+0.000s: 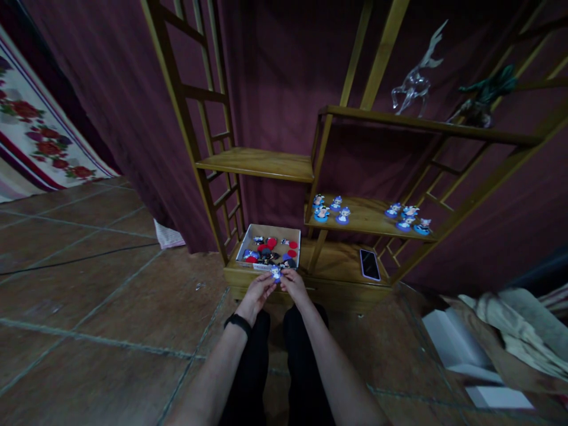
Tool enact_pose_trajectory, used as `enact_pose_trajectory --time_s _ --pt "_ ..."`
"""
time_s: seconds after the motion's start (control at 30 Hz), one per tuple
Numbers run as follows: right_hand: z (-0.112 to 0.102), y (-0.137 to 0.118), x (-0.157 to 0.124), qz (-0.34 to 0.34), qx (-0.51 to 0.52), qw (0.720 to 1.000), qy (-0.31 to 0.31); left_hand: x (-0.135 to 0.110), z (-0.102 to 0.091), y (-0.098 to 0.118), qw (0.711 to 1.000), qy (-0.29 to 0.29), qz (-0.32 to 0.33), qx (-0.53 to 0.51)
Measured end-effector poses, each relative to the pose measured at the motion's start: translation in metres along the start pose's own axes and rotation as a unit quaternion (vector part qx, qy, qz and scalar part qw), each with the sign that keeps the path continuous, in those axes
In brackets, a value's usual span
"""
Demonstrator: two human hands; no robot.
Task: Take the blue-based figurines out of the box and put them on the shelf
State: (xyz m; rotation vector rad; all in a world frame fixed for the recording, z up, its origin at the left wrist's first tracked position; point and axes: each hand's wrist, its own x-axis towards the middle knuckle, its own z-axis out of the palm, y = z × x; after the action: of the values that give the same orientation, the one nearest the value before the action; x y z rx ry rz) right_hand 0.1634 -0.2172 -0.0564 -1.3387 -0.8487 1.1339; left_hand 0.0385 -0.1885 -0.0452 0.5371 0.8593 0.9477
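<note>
Between my two hands is a small purple and white figurine [276,273], held upright just in front of a shallow box. My left hand [259,290] grips it from the left side, fingers closed at its base. From the right, the fingers of my right hand [292,281] pinch it too. The open cardboard box [247,241] rests on the low shelf, with several figurines and red round bases inside. On the middle shelf [366,214] stand several small figurines, one group around a purple figurine [343,215] at left and another around a blue-based figurine [423,226] at right.
A phone [370,264] lies on the low shelf at right. Up on the top shelf [444,125] stand a clear glass deer [413,89] and a dark green statue [488,94]. White boxes [461,343] and cloth [519,337] are on the floor at right. A cable [80,255] crosses the tiles.
</note>
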Motion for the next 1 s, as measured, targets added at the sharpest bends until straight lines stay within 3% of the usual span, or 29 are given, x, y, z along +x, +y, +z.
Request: enact_pose_trajectory --time_s 0.63,1.0 --pt "-0.011 -0.013 -0.005 -0.032 0.004 0.999 -0.012 -0.007 0.005 0.006 0.998 -0.060 0.022 0.020" --pt "-0.013 -0.020 -0.008 -0.023 -0.011 0.999 -0.031 -0.013 0.012 0.013 0.999 -0.032 -0.003 0.039"
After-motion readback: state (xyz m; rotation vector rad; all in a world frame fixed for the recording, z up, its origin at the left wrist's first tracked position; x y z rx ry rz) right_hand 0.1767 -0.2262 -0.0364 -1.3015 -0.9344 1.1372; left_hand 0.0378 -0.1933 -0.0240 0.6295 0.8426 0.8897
